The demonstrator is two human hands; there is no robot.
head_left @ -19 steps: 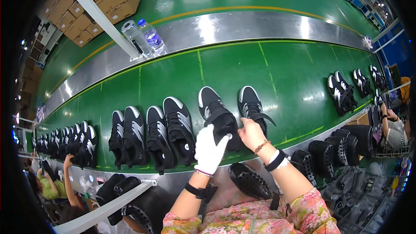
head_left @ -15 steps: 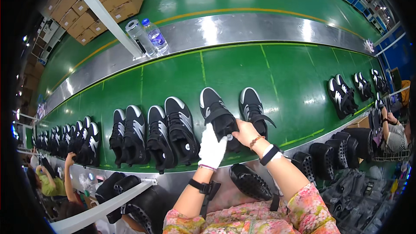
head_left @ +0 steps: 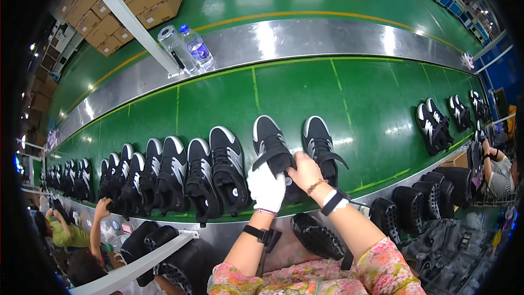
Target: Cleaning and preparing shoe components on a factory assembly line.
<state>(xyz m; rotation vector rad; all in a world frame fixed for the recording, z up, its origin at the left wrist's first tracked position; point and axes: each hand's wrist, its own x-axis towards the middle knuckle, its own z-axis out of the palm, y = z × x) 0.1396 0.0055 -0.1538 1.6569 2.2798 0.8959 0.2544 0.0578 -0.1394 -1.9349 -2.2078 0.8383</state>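
Here, the gloved left hand (head_left: pixel 266 187) and bare right hand (head_left: pixel 305 172) grip a black shoe (head_left: pixel 270 137) on the green belt (head_left: pixel 295 90).

Cardbd boxes (head_left: pixel 143 0) upper L; btl (head_left: pixel 198 52) on mtl ledge (head_left: pixel 236 43).

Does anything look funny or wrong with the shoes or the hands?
Yes: a strap on the shoe beside the right hand sticks out sideways instead of lying flat across it. Also, the left hand wears a white glove, but the right hand has none, so they don't match.
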